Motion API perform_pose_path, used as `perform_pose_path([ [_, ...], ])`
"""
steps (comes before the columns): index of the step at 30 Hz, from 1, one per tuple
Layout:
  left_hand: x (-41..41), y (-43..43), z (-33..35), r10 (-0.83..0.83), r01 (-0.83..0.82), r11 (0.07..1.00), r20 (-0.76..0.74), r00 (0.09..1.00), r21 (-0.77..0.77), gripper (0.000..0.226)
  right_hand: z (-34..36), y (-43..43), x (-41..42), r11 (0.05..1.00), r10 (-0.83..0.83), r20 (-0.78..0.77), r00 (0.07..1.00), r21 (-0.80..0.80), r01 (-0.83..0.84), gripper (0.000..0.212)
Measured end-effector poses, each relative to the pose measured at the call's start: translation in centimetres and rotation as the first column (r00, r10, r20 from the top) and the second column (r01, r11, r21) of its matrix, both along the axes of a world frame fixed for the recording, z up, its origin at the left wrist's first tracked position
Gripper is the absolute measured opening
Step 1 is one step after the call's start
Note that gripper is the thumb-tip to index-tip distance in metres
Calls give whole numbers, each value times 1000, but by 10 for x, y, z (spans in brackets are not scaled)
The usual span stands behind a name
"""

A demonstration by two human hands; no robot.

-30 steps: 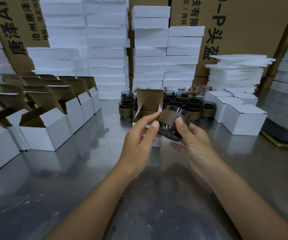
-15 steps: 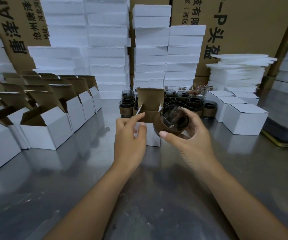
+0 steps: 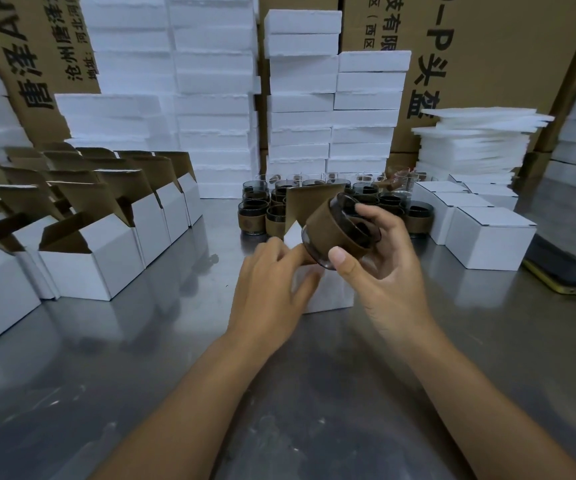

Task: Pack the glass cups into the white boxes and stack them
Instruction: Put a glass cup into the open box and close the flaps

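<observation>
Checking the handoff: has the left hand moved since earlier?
Yes. The left hand released the glass cup, shifting left relative to the open white box.

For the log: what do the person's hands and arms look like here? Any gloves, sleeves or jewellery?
Nothing worn shows. The left hand and right hand are bare: no gloves, rings or watch. The left forearm and right forearm are bare too, with no sleeve down to the picture's lower edge. The right thumbnail is short and unpainted.

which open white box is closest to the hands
The lone box in the middle, right by the left hand and below the cup held by the right hand. The other open boxes stand in rows to the left.
</observation>
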State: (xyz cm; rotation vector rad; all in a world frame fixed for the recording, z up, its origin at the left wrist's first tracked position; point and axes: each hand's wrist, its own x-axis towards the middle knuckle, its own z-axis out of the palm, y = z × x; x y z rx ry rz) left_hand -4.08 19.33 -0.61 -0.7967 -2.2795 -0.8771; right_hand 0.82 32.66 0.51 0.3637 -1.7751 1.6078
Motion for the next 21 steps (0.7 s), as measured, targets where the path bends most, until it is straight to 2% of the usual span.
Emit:
perform_pose_path([
  [5,6,4,3,-133,127,990,-102,986,-60,14,-1,2,-2,999,-49,-25,998,19,49,22],
  [9,9,4,4,-154,153,988,-116,981,-17,14,-1,6,-4,996,-83,-21,996,-26,83,24],
  [15,9,3,5,-209,207,978,-71,975,-35,19,4,10,-2,971,-239,-6,971,21,239,31],
  [21,11,4,5,-240,239,971,-55,969,-21,17,3,10,0,879,-396,-99,913,246,408,32],
])
